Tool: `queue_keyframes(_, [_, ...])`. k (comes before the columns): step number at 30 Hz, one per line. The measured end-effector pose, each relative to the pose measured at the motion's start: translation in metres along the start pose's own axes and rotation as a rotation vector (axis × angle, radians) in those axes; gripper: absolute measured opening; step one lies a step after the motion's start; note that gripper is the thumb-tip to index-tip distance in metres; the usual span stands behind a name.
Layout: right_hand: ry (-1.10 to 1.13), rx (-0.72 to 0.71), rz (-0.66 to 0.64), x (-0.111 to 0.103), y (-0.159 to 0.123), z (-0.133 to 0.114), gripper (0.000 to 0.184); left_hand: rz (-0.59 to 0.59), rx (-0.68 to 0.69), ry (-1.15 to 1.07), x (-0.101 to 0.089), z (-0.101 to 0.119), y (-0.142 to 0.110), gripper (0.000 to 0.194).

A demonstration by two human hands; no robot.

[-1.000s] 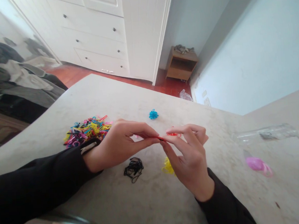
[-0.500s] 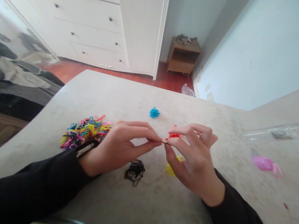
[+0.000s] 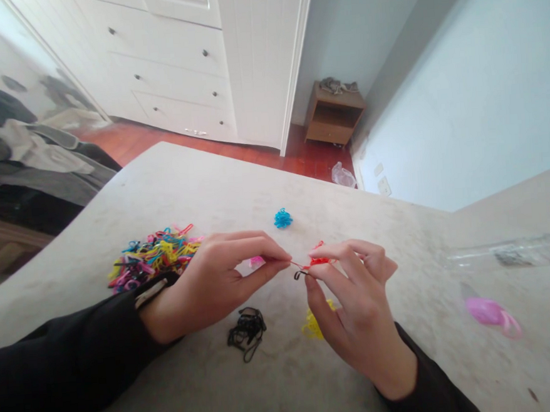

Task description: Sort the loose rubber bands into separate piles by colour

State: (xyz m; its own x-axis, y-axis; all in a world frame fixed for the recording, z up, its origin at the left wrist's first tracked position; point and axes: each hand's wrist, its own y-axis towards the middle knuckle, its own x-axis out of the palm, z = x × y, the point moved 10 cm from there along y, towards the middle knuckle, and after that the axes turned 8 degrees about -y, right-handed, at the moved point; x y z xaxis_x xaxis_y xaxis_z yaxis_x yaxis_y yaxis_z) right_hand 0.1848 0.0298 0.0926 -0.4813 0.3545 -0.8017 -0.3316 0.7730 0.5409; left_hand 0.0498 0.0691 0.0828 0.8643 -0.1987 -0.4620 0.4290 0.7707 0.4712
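My left hand [image 3: 223, 275] is closed in a pinch on one end of a thin red rubber band [image 3: 298, 264], which runs across to my right fingertips. Between the thumb and forefinger of my right hand [image 3: 359, 297] a small black rubber band [image 3: 298, 274] sticks out in a loop. Partly behind the right hand lie a red band pile [image 3: 320, 260] and a yellow band pile [image 3: 312, 326]. A heap of black bands [image 3: 247, 330] sits below the left hand. Some pink bands [image 3: 256, 262] show through the gap between left thumb and fingers.
A mixed heap of coloured bands [image 3: 149, 259] lies left by my wrist. Blue bands [image 3: 283, 218] sit further back on the pale table [image 3: 198, 180]. To the right are a clear plastic container [image 3: 509, 253] and a pink item [image 3: 487, 311]. A white cabinet [image 3: 256, 75] stands beyond.
My fingertips have drawn slightly apart, and the red band now shows stretched between them. The black loop has come into sight at my right fingertips. The whole view has tilted up a little.
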Motion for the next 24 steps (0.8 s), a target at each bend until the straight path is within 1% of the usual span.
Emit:
queue_keyframes(3, [0.003,0.006,-0.002,-0.002,0.000,0.001,0.009,0.034,0.005,0.010,-0.003,0.000,0.000,0.008])
queue_keyframes(5, [-0.007,-0.010,-0.016,-0.001,-0.001,-0.002,0.009,0.097,-0.002,0.043,-0.009,0.000,0.000,0.008])
queue_keyframes(7, [-0.022,-0.084,-0.063,0.004,-0.004,-0.011,0.007,0.180,-0.009,0.091,-0.017,0.001,-0.001,0.006])
queue_keyframes(10, [-0.037,-0.255,-0.149,0.017,-0.014,-0.034,0.006,0.262,-0.024,0.153,-0.025,0.003,-0.003,0.007])
queue_keyframes(12, [-0.041,-0.332,-0.176,0.025,-0.021,-0.046,0.005,0.269,-0.028,0.178,-0.024,0.004,-0.004,0.007])
queue_keyframes(14, [-0.045,-0.368,-0.186,0.030,-0.025,-0.053,0.007,0.261,-0.024,0.192,-0.022,0.004,-0.005,0.007])
queue_keyframes(16, [-0.043,-0.383,-0.189,0.031,-0.026,-0.057,0.013,0.254,-0.022,0.206,-0.021,0.004,-0.006,0.006])
queue_keyframes(18, [-0.038,-0.349,-0.173,0.027,-0.023,-0.053,0.015,0.247,-0.014,0.217,-0.020,0.004,-0.006,0.006])
queue_keyframes(19, [-0.035,-0.304,-0.138,0.021,-0.020,-0.048,0.013,0.246,-0.006,0.219,-0.019,0.004,-0.006,0.006])
queue_keyframes(22, [-0.025,-0.114,0.027,-0.001,-0.011,-0.026,0.008,0.225,0.037,0.213,-0.017,0.009,-0.007,0.005])
queue_keyframes(24, [-0.007,-0.031,0.114,-0.012,-0.009,-0.016,0.004,0.186,0.078,0.200,-0.013,0.014,-0.006,0.007])
